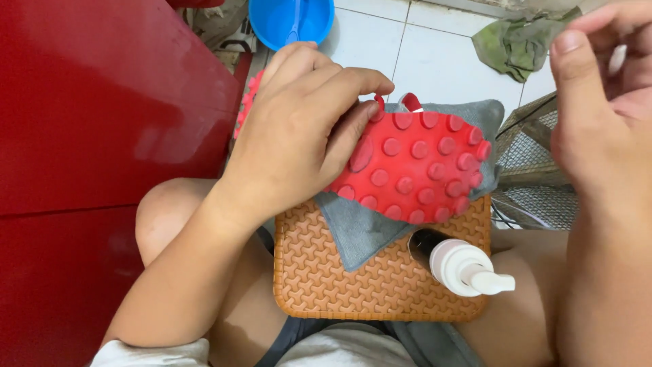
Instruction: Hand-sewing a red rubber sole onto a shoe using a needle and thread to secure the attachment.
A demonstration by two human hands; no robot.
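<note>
Head view: left hand [295, 129] on red-soled shoe [414, 163]

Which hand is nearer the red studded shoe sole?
Left. The left hand grips the red studded shoe sole directly; the right hand is raised apart at its right, not touching it.
</note>
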